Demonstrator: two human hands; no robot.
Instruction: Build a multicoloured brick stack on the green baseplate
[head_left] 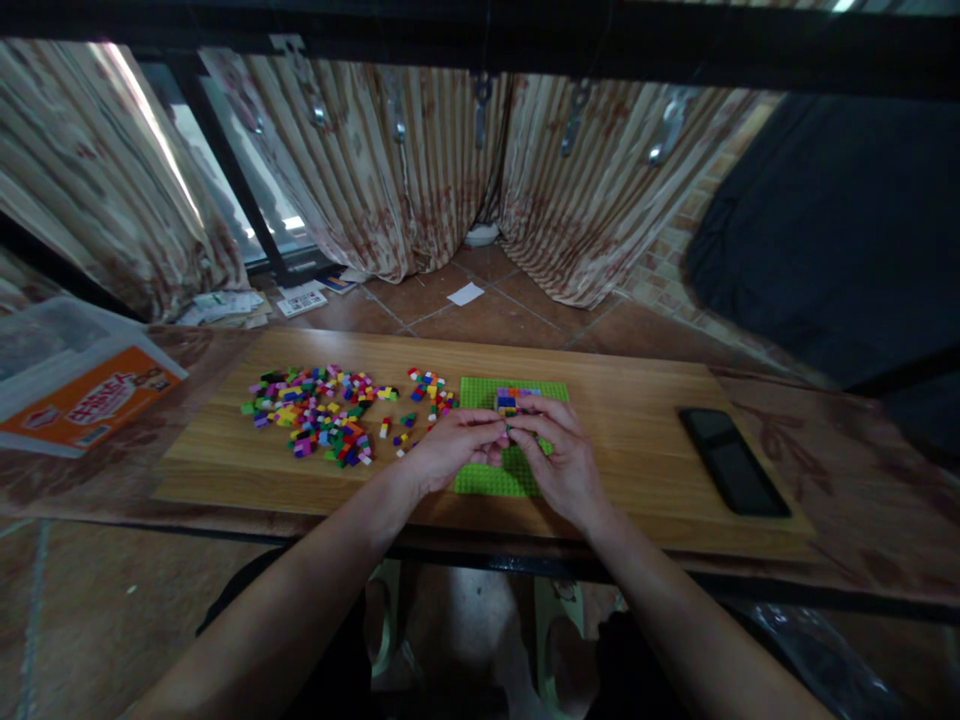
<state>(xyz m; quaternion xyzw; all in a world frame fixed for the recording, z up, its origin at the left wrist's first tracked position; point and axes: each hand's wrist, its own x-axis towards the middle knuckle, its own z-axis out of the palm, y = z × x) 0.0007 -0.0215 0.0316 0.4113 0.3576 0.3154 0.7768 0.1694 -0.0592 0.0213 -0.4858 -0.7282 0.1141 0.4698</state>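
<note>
My left hand (463, 444) and my right hand (561, 456) meet over the green studded baseplate (480, 482). Their fingertips are pinched together around a small, dark green toy brick (509, 429), mostly covered by the fingers. Just beyond the fingertips, a cluster of joined bricks (507, 398) in blue, purple and orange stands on the plate, its near side hidden by my hands. To the left of the plate, a small group of loose bricks (427, 382) lies on the wooden board.
A large spread of coloured bricks (322, 410) covers the left part of the wooden board (637, 400). A black phone (733, 462) lies at the right. At far left stands a clear plastic box (82, 375) with an orange label. Patterned curtains (435, 170) hang behind.
</note>
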